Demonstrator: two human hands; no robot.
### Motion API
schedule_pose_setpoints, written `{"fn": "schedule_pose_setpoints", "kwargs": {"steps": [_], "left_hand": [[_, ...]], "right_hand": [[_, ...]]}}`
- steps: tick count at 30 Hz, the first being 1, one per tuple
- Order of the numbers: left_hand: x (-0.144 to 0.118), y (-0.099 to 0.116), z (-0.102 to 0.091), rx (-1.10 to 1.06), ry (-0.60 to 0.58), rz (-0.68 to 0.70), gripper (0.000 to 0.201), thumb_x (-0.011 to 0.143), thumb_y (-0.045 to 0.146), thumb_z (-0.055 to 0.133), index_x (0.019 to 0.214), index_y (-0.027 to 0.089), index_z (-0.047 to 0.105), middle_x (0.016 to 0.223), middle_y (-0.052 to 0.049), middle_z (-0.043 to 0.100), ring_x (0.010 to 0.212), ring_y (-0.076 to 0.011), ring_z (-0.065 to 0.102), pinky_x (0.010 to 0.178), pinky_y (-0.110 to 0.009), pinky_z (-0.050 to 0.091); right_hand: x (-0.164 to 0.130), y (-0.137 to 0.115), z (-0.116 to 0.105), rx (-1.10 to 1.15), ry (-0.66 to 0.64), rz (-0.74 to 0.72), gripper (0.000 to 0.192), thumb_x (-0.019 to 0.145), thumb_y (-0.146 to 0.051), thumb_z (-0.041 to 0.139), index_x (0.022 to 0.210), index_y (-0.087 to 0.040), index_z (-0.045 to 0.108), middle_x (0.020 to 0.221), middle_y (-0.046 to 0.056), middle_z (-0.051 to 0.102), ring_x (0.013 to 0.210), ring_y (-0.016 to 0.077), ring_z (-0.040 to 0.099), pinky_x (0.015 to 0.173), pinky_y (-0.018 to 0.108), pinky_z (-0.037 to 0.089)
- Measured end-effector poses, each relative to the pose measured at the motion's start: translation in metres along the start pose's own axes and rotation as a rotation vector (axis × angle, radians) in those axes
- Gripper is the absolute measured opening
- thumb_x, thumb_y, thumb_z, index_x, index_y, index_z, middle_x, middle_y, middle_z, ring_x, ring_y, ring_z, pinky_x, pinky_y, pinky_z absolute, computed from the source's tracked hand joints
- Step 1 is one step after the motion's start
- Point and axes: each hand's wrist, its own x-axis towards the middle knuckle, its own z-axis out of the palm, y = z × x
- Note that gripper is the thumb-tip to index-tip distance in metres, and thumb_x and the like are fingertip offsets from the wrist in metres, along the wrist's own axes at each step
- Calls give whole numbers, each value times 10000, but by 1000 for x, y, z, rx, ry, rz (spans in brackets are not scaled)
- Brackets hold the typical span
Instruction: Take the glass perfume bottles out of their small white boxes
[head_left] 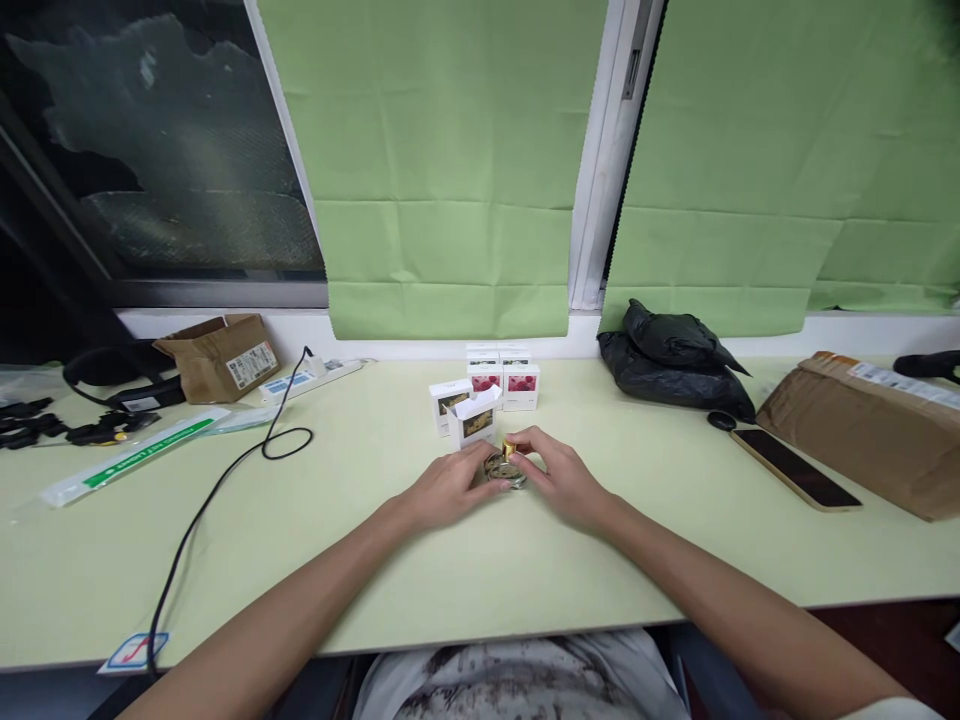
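Note:
My left hand [450, 488] rests on the table with its fingers curled around the left side of a small round silver-rimmed dish [504, 470]. Dark, patterned contents or a dark surface show inside the rim; I cannot make out which. Between the thumb and fingers of my right hand [564, 478] is a small gold-coloured cylinder [509, 450], held upright over the dish. Whether the cylinder touches the dish is unclear. Just behind my left fingers stands an opened white box [475, 420] with its flap up and a dark picture on its front.
Another white box [444, 410] and several raspberry-picture boxes [521, 386] stand behind. On the right lie a black plastic bag [675, 365], a phone [795, 468] and a brown parcel [862, 430]. A black cable [217, 490], cardboard box [221, 360] and power strip [322, 374] are left.

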Motion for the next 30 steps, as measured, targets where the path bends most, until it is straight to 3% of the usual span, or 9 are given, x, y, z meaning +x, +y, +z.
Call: {"fn": "schedule_pose_setpoints", "kwargs": {"steps": [8,14,18,21,24,26,30], "left_hand": [[-1,5,-4,-43,48,-39,522,994,637,522,1370,276,553,1090,-40,705,799,-210,651,703,-320,480],[-2,2,-7,-41,110,-44,598,926,570,662,1425,294,482,1035,-9,670,671,-153,584,639,-289,450],[-4,-6,-5,-88,260,51,419,978,471,618,1336,277,518,947,16,609,612,-117,490,625,-276,433],[-2,-11,-5,-63,569,117,226,1001,349,590,1203,252,557,873,11,556,678,-138,503,646,-281,433],[2,-14,-9,13,852,124,294,958,317,667,1210,244,535,985,-39,555,841,-189,559,720,-326,476],[5,-16,-12,73,904,93,459,924,350,726,1309,247,498,1165,-99,550,1026,-250,569,804,-382,506],[9,-23,-13,102,807,34,696,881,456,784,1449,268,429,1428,-157,454,1319,-343,473,949,-473,510]], "right_hand": [[-2,-4,-4,57,-129,145,615,982,-432,663,1499,-302,356,1255,78,698,1155,235,682,978,405,545],[0,-4,-7,108,-173,180,524,1001,-426,633,1463,-308,416,1220,58,707,1100,226,680,938,376,532],[0,-1,-7,69,-159,148,440,1004,-406,631,1403,-298,482,1193,48,696,1072,223,657,920,357,506],[1,2,-7,-9,-146,117,323,997,-400,649,1283,-275,567,1141,45,686,1022,220,633,900,350,484],[2,4,-7,-88,-143,84,199,1007,-415,639,1112,-247,616,1052,46,671,973,220,602,850,341,463],[3,5,-7,-131,-141,62,193,1011,-431,633,1033,-239,614,985,43,657,938,223,579,830,343,449],[3,5,-8,-164,-144,41,252,977,-483,682,1026,-245,613,988,42,650,950,232,555,847,357,444]]}}
